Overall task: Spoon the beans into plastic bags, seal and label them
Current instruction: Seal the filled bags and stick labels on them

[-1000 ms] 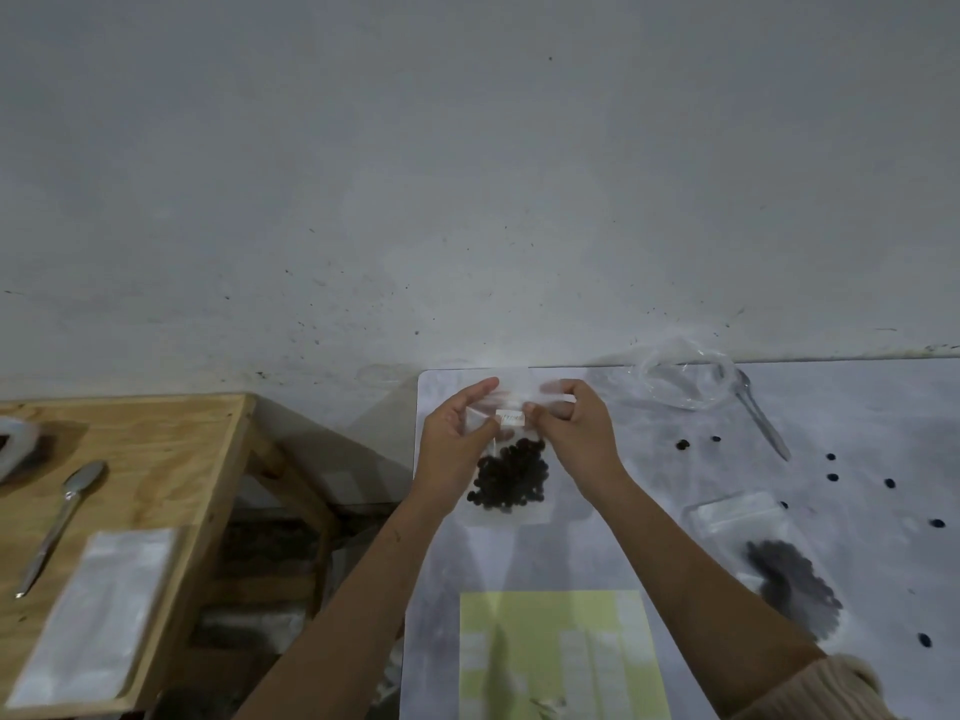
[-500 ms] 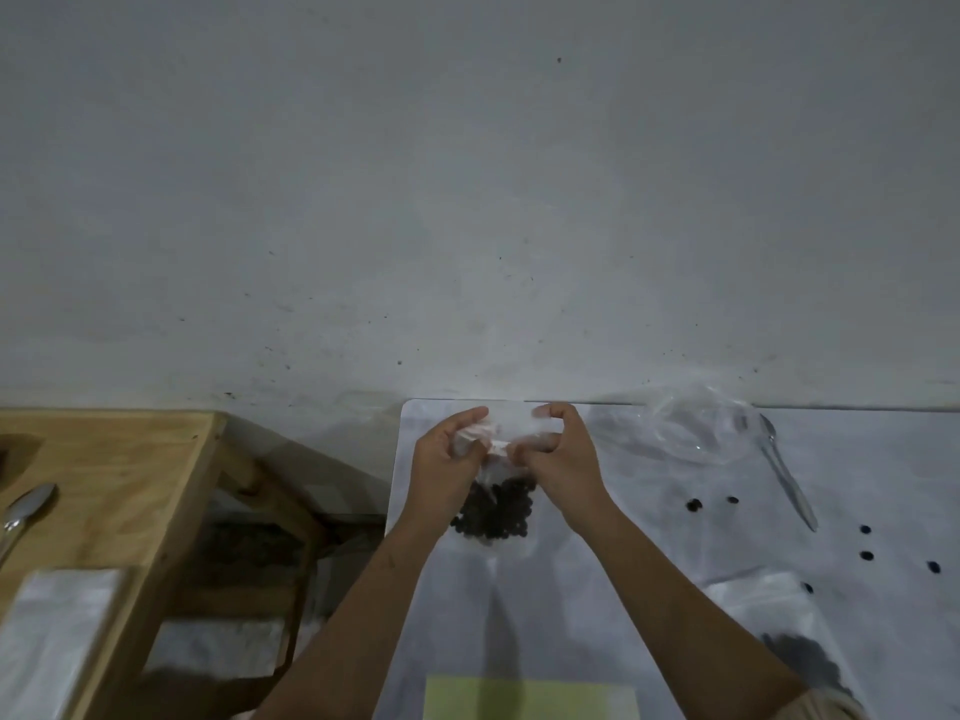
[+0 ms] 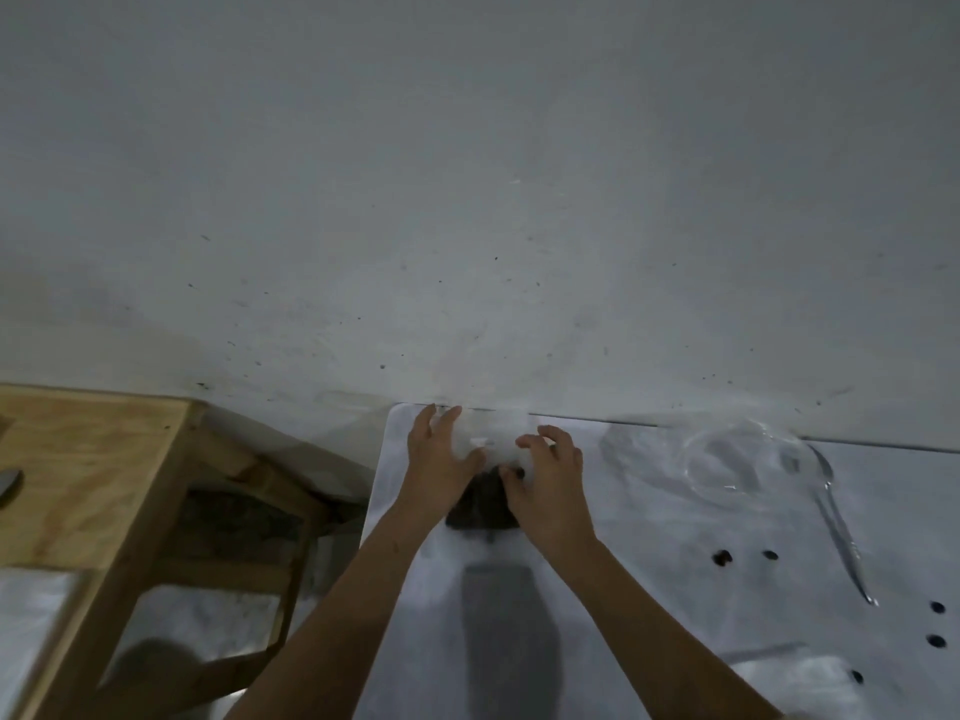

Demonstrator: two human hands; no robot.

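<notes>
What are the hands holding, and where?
The bag of beans, at its clear top: left hand presses flat; whether right hand pinches it is too blurred.

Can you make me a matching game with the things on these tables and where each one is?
Things:
1 bag of beans
2 spoon
3 wooden table
4 loose beans

Places:
A scattered on the white table
B between the left hand and right hand
C at the far left
D right of the clear bowl

Pairs: 1-B, 2-D, 3-C, 4-A
</notes>
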